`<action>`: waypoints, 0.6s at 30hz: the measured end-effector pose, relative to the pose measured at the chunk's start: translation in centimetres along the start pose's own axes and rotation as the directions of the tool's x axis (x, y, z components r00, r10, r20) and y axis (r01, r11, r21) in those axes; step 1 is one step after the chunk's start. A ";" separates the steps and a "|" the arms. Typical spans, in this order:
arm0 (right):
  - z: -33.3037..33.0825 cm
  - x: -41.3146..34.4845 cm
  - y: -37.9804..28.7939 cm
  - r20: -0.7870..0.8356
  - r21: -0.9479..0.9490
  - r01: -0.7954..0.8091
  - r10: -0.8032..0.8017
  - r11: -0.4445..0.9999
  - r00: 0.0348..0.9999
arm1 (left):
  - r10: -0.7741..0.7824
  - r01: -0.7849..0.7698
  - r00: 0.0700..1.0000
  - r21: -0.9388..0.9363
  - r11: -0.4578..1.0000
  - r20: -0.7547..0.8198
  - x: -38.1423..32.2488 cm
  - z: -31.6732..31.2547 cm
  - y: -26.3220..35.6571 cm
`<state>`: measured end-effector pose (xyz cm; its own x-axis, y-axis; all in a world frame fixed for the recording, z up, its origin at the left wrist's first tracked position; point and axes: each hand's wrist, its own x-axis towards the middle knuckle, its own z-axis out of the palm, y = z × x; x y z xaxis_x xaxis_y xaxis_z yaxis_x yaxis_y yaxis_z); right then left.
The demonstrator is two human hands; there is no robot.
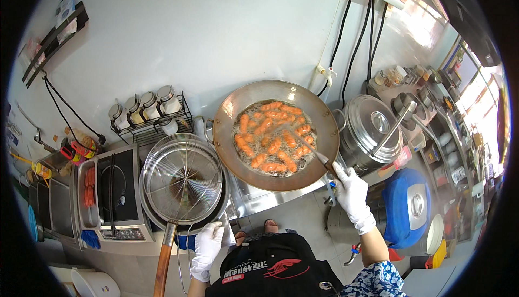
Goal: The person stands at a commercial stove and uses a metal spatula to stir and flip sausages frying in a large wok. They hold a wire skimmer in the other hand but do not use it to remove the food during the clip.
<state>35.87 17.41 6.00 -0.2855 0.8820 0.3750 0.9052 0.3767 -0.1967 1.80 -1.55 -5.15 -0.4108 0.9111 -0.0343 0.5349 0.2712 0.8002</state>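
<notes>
My right hand (pixel 352 189), in a white glove, grips the wooden handle of a metal cooking utensil (pixel 320 157); its far end is in the oil and hard to make out. Several orange-brown sausage-like pieces (pixel 274 146) lie in bubbling oil in a large metal wok (pixel 227 167). My left hand (pixel 209 242), also gloved in white, is by the near rim of a steel pot at the left, beside a metal wire handle. Whether it touches either is unclear. A round wire strainer (pixel 186 179) with a wooden handle (pixel 163 266) rests over the pot.
A steel tray of reddish sausages (pixel 97 211) and an induction cooker (pixel 125 199) with dark chopsticks (pixel 112 191) stand left. Behind the strainer is a wire rack of seasoning jars (pixel 149 104). Right of the wok are a lidded steel pot (pixel 365 134) and a blue-covered container (pixel 399 209).
</notes>
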 end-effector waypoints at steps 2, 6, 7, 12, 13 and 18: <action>0.6 1.3 0.0 -0.004 -0.035 -0.030 0.030 0.999 1.000 | -0.017 0.017 1.000 0.001 1.000 0.007 -0.2 0.0 -0.3; 3.9 4.8 -0.3 -0.109 -0.054 -0.067 0.061 0.996 0.992 | -0.027 0.027 0.999 -0.011 1.000 0.020 -0.5 0.1 -0.6; 4.9 5.7 -0.5 -0.133 -0.042 -0.085 0.078 0.996 0.988 | -0.050 0.050 0.998 -0.018 0.999 0.025 -0.5 0.1 -0.6; 8.9 7.9 -1.6 -0.091 -0.063 -0.180 0.174 0.982 0.981 | 0.002 -0.002 1.000 -0.011 1.000 -0.007 -0.6 -0.4 -0.5; 9.5 8.0 -1.7 -0.085 -0.052 -0.194 0.189 0.980 0.978 | -0.025 0.025 1.000 -0.018 1.000 -0.003 -0.7 -0.5 -0.6; 11.3 6.6 -2.3 -0.036 -0.062 -0.234 0.232 0.970 0.972 | -0.026 0.026 1.000 -0.015 1.000 -0.012 -1.3 -0.8 -1.1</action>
<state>28.35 25.59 -1.36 -0.0558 0.9345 0.3517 0.9646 0.1413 -0.2225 1.14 -3.28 -5.50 -0.4332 0.9000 -0.0483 0.5125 0.2901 0.8082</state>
